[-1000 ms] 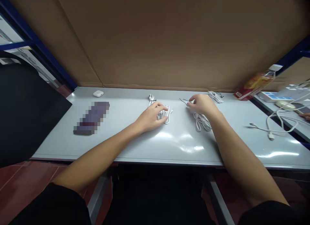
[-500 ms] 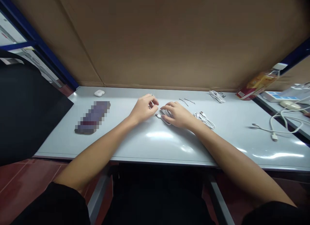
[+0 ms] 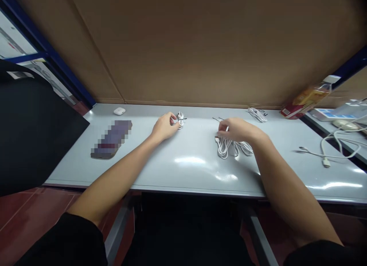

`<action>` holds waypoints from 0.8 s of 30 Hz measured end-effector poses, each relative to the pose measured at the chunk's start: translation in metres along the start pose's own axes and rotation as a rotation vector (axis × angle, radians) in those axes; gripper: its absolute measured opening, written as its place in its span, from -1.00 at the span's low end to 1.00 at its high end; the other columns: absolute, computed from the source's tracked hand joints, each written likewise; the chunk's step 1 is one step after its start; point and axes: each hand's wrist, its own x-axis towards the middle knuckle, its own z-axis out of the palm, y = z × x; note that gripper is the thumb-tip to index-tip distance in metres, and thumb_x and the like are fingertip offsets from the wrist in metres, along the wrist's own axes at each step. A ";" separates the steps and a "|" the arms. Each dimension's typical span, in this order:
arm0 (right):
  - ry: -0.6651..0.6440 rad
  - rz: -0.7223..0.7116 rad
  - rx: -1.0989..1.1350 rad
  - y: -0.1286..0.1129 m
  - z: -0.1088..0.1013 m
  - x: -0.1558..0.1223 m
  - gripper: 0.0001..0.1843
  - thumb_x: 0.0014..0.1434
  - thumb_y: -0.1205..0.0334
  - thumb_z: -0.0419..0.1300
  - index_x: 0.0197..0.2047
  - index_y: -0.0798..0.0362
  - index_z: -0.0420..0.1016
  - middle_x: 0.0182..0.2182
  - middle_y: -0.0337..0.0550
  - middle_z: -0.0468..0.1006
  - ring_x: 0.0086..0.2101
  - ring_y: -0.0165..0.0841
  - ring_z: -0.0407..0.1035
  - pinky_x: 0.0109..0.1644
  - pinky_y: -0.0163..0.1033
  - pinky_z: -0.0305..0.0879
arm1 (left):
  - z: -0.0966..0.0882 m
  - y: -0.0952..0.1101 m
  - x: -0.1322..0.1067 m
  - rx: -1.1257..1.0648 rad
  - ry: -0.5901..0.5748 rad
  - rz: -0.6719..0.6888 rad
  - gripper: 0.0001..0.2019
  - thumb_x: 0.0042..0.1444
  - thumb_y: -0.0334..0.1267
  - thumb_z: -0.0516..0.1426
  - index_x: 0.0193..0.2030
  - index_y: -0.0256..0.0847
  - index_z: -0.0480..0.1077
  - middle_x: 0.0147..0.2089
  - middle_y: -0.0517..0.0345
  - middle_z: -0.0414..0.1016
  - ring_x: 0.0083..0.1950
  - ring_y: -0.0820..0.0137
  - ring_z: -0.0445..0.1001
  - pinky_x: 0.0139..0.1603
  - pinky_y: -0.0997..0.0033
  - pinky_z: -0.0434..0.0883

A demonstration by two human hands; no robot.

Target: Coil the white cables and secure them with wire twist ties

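Observation:
My left hand rests on the grey table with fingers curved and a gap between thumb and forefinger. Its thumb tip is beside a small white cable bundle bound with a black twist tie. My right hand is bent down, fingers curled together, over a loosely coiled white cable with its plug towards the left. Whether the fingertips pinch the cable or a tie is hidden. Another white cable coil lies partly under my right wrist. Black twist ties lie just beyond the right fingers.
A white earbud case and a blurred-out phone-like object lie at left. Another white cable coil lies at the back. To the right are a leaning drink bottle, a loose white cable and a mouse. A cardboard panel stands behind.
My right hand has moved right, and the loose cable coil now lies beside the other coil. My left hand has drawn back slightly left, uncovering the tied bundle.

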 end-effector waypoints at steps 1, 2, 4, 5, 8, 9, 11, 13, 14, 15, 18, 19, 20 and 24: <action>0.012 -0.011 0.021 -0.001 0.000 0.000 -0.83 0.21 0.08 0.26 -0.31 -0.01 0.51 -0.23 -0.09 0.65 -0.34 -0.24 0.48 -0.37 -0.19 0.24 | 0.000 0.001 -0.001 -0.008 -0.013 -0.009 -0.74 0.16 -0.07 0.24 -0.08 -0.12 0.44 -0.11 0.10 0.58 -0.16 0.26 0.51 -0.22 0.31 0.34; 0.017 -0.024 0.037 -0.002 0.000 0.000 -0.81 0.21 0.04 0.26 -0.29 -0.02 0.52 -0.21 -0.09 0.65 -0.32 -0.24 0.49 -0.36 -0.19 0.25 | 0.001 0.002 -0.001 -0.014 -0.022 -0.015 -0.74 0.17 -0.05 0.23 -0.08 -0.11 0.43 -0.12 0.11 0.59 -0.15 0.26 0.52 -0.23 0.31 0.33; -0.005 -0.052 0.037 -0.006 0.003 -0.001 -0.77 0.15 0.01 0.31 -0.24 -0.02 0.54 -0.15 -0.08 0.65 -0.30 -0.21 0.51 -0.35 -0.18 0.28 | 0.001 0.004 -0.003 -0.012 -0.027 -0.015 -0.72 0.19 0.02 0.22 -0.10 -0.11 0.43 -0.13 0.10 0.59 -0.14 0.24 0.52 -0.24 0.31 0.32; -0.029 -0.068 0.027 -0.007 0.004 -0.001 -0.76 0.12 0.03 0.34 -0.21 -0.02 0.55 -0.12 -0.07 0.65 -0.28 -0.20 0.51 -0.34 -0.17 0.29 | 0.001 0.005 -0.004 -0.006 -0.025 -0.016 -0.69 0.20 0.07 0.21 -0.12 -0.11 0.44 -0.13 0.09 0.59 -0.14 0.23 0.53 -0.25 0.31 0.31; -0.095 -0.111 0.013 -0.005 0.006 0.000 -0.70 0.05 0.17 0.36 -0.11 -0.05 0.56 -0.06 -0.08 0.63 -0.23 -0.19 0.52 -0.28 -0.16 0.34 | 0.001 0.007 -0.005 0.027 -0.027 -0.016 -0.64 0.18 0.16 0.21 -0.18 -0.11 0.45 -0.13 0.06 0.60 -0.15 0.22 0.53 -0.29 0.31 0.29; -0.108 -0.122 0.015 -0.003 0.006 0.000 -0.67 0.04 0.22 0.35 -0.07 -0.06 0.55 -0.05 -0.10 0.63 -0.22 -0.20 0.52 -0.26 -0.16 0.36 | 0.001 0.007 -0.005 0.033 -0.032 -0.012 -0.64 0.17 0.15 0.21 -0.20 -0.11 0.46 -0.13 0.05 0.60 -0.15 0.22 0.53 -0.29 0.31 0.29; -0.130 -0.138 0.024 0.002 0.005 0.001 -0.61 0.02 0.30 0.33 -0.03 -0.08 0.55 -0.03 -0.11 0.62 -0.21 -0.20 0.52 -0.23 -0.15 0.37 | 0.001 0.008 -0.004 0.029 -0.046 -0.003 -0.68 0.17 0.10 0.22 -0.24 -0.12 0.47 -0.13 0.06 0.60 -0.17 0.24 0.52 -0.28 0.31 0.31; -0.140 -0.157 0.042 0.005 0.004 0.002 -0.58 0.00 0.35 0.32 -0.02 -0.08 0.55 -0.03 -0.11 0.62 -0.19 -0.20 0.53 -0.21 -0.15 0.39 | 0.001 0.008 -0.004 0.017 -0.057 0.000 -0.72 0.17 0.05 0.23 -0.26 -0.13 0.48 -0.14 0.08 0.60 -0.19 0.27 0.52 -0.26 0.31 0.32; -0.141 -0.171 0.058 0.007 0.004 0.002 -0.58 0.00 0.37 0.31 -0.03 -0.09 0.55 -0.03 -0.12 0.63 -0.18 -0.19 0.53 -0.20 -0.14 0.39 | 0.001 0.008 -0.004 0.015 -0.059 -0.001 -0.73 0.17 0.04 0.23 -0.26 -0.13 0.49 -0.15 0.08 0.60 -0.20 0.28 0.51 -0.26 0.32 0.33; -0.139 -0.182 0.074 0.007 0.004 0.002 -0.57 0.00 0.38 0.30 -0.03 -0.10 0.56 -0.02 -0.12 0.63 -0.17 -0.19 0.53 -0.19 -0.14 0.40 | 0.001 0.008 -0.004 0.015 -0.059 -0.002 -0.74 0.17 0.02 0.23 -0.26 -0.13 0.49 -0.16 0.08 0.60 -0.20 0.28 0.51 -0.25 0.32 0.33; -0.142 -0.186 0.093 0.008 0.004 0.001 -0.55 0.00 0.42 0.27 -0.03 -0.15 0.59 0.00 -0.15 0.63 -0.16 -0.17 0.53 -0.17 -0.12 0.42 | 0.001 0.008 -0.005 0.017 -0.059 -0.002 -0.75 0.18 0.00 0.22 -0.25 -0.14 0.50 -0.15 0.08 0.60 -0.19 0.29 0.50 -0.24 0.32 0.33; -0.152 -0.180 0.087 0.008 0.004 0.001 -0.54 0.01 0.42 0.26 -0.02 -0.17 0.59 0.00 -0.17 0.63 -0.16 -0.17 0.54 -0.17 -0.11 0.42 | 0.000 0.009 -0.005 0.019 -0.061 -0.004 -0.75 0.18 0.01 0.22 -0.25 -0.14 0.50 -0.15 0.08 0.60 -0.19 0.29 0.51 -0.24 0.32 0.33; -0.162 -0.173 0.077 0.008 0.004 0.001 -0.52 0.02 0.42 0.25 0.00 -0.19 0.60 0.01 -0.17 0.63 -0.16 -0.17 0.54 -0.16 -0.10 0.43 | 0.000 0.009 -0.004 0.022 -0.063 -0.010 -0.74 0.17 0.01 0.22 -0.24 -0.14 0.50 -0.14 0.09 0.60 -0.19 0.28 0.51 -0.24 0.32 0.33; -0.167 -0.193 0.067 0.005 0.001 -0.002 -0.46 0.03 0.32 0.33 0.11 -0.19 0.57 0.07 -0.14 0.61 -0.09 -0.12 0.54 -0.07 -0.06 0.45 | 0.001 0.007 -0.002 0.041 -0.068 -0.032 -0.66 0.16 0.05 0.21 -0.08 -0.14 0.53 -0.13 0.09 0.61 -0.18 0.26 0.53 -0.25 0.33 0.34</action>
